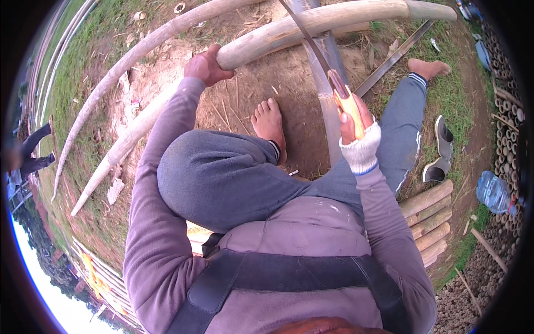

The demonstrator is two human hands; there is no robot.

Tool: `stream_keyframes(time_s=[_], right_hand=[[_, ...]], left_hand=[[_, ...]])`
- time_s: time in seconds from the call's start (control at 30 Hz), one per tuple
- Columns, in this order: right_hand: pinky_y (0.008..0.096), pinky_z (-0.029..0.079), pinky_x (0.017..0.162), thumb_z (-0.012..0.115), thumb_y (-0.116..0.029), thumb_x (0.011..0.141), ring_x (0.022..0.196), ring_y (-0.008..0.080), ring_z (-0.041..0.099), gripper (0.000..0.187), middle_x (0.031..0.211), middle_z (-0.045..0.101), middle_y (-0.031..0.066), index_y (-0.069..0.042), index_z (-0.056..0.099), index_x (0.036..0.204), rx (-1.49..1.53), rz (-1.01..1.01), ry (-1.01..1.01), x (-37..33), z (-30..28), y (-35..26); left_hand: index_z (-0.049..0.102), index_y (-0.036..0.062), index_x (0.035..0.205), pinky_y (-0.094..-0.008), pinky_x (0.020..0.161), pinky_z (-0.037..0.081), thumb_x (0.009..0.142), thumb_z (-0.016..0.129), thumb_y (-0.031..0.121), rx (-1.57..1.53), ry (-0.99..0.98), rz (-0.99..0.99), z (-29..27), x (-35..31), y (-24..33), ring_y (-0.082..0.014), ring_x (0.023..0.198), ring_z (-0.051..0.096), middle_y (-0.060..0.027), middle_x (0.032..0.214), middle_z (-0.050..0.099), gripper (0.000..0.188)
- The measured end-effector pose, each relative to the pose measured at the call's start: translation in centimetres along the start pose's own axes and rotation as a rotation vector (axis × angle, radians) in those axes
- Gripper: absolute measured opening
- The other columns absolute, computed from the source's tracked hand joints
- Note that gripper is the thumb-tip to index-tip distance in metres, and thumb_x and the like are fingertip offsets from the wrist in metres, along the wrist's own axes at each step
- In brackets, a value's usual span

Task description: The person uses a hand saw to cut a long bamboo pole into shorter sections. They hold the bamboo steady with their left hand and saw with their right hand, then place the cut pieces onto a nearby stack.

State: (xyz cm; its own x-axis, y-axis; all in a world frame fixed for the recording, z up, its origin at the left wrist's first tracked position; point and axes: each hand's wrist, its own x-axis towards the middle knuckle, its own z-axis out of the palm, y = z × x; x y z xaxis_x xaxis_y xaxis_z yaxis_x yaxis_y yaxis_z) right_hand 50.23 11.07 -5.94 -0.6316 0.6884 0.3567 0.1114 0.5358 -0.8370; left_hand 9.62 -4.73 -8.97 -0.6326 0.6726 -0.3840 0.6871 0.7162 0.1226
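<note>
A long pale bamboo pole (289,34) runs from the lower left to the upper right, crossing over a grey beam (329,106). My left hand (208,67) is closed around the pole left of the beam. My right hand (357,119), in a white knit fingerless glove, grips the wooden handle of what looks like a hand saw (318,53). Its dark narrow blade lies across the pole near the beam, and its far end leaves the picture at the top. I cannot make out any teeth or a cut.
Another bamboo pole (119,69) curves along the left. My bare feet are on the ground around the beam. A flat bar (392,59), a pair of sandals (440,150), cut bamboo lengths (428,217), a clear water jug (494,192) and stacked bamboo (506,131) lie to the right. A person (33,147) stands far left.
</note>
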Motion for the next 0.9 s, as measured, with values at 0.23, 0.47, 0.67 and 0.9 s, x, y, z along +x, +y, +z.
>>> stream_keyframes(time_s=[0.23, 0.47, 0.67, 0.9], right_hand=[[0.0409, 0.061, 0.088, 0.074, -0.020, 0.102, 0.099, 0.0359, 0.079, 0.040, 0.112, 0.078, 0.0231, 0.005, 0.069, 0.133, -0.073, -0.081, 0.029, 6.1, 2.6, -1.0], [0.0402, 0.055, 0.106, 0.067, -0.018, 0.105, 0.122, 0.0308, 0.072, 0.052, 0.137, 0.071, 0.0240, 0.011, 0.055, 0.147, 0.093, 0.190, -0.106, -5.8, -4.4, -1.8], [0.0408, 0.061, 0.086, 0.076, -0.021, 0.100, 0.097, 0.0392, 0.078, 0.042, 0.111, 0.078, 0.0239, 0.005, 0.070, 0.133, -0.038, -0.073, 0.076, 9.7, 5.3, -0.5], [0.0410, 0.056, 0.104, 0.068, -0.020, 0.105, 0.119, 0.0319, 0.073, 0.051, 0.134, 0.071, 0.0248, 0.010, 0.057, 0.146, 0.121, 0.210, -0.074, -5.7, -3.7, -2.5]], left_hand=[[0.056, 0.0170, 0.153, -0.0459, 0.096, 0.061, 0.072, 0.089, 0.057, 0.005, 0.014, 0.020, -1.5, 0.0, 0.3, -0.0365, 0.109, 0.078, -0.0188, 0.117, 0.080, 0.096], [0.059, 0.0203, 0.149, -0.0461, 0.094, 0.061, 0.074, 0.088, 0.060, -0.001, -0.006, 0.015, 0.3, 0.3, -0.8, -0.0331, 0.106, 0.078, -0.0142, 0.113, 0.081, 0.089], [0.058, 0.0207, 0.150, -0.0458, 0.096, 0.061, 0.074, 0.088, 0.060, -0.019, -0.017, 0.051, -0.6, 0.6, 0.6, -0.0333, 0.108, 0.078, -0.0127, 0.115, 0.081, 0.091], [0.057, 0.0218, 0.152, -0.0464, 0.095, 0.061, 0.073, 0.088, 0.062, -0.001, -0.016, 0.012, 0.1, 0.4, -1.0, -0.0332, 0.108, 0.078, -0.0126, 0.116, 0.081, 0.094]])
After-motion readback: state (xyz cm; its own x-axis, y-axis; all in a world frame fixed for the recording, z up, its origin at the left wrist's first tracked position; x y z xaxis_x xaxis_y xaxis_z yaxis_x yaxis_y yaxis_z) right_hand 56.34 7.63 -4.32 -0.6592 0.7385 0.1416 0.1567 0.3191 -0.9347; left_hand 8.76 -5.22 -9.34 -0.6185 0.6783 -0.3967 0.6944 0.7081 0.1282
